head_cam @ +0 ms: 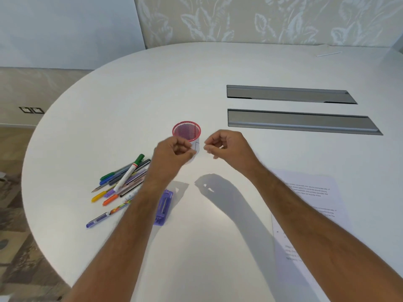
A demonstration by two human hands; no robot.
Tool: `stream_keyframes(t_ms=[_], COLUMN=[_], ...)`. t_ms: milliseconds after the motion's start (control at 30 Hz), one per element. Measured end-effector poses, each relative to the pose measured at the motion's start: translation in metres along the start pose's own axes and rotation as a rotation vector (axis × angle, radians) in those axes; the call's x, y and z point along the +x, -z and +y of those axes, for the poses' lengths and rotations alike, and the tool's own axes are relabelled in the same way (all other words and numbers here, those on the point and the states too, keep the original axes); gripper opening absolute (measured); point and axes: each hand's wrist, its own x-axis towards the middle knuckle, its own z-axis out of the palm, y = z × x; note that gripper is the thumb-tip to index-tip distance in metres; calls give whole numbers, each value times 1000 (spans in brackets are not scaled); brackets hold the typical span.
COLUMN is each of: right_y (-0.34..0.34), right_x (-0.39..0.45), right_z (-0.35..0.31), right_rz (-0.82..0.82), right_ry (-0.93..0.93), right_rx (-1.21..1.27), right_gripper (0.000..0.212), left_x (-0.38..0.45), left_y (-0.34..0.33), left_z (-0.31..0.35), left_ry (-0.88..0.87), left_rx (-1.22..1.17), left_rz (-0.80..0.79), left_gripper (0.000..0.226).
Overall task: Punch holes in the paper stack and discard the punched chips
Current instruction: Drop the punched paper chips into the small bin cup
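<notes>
Left hand pinches a clear tray beside the red cup, I'd guess to tip chips in. Right hand curls around a white bit. Punch and papers lie on my counter.

On the table, the cup stands behind both hands. The pens lie at left, the punch just right of them, the papers at far right.
</notes>
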Motion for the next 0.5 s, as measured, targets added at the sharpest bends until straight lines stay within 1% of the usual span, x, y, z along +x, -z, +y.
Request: stream_keyframes(t_ms=[167,333,433,500], right_y=[-5,-8,-9,-9], right_x=[44,71,85,92], right_z=[-22,-28,-27,-25], right_rz=[-25,-30,-40,-78], right_ry=[74,91,92,96], right_rx=[-30,-83,-170,-254], right_gripper=[9,6,6,10], left_x=[40,65,75,80], left_y=[21,30,29,28], left_z=[15,16,18,20], left_ry=[-62,-73,-83,-90], left_rx=[23,98,133,147], left_rz=[70,82,90,74], left_gripper=[18,18,12,6])
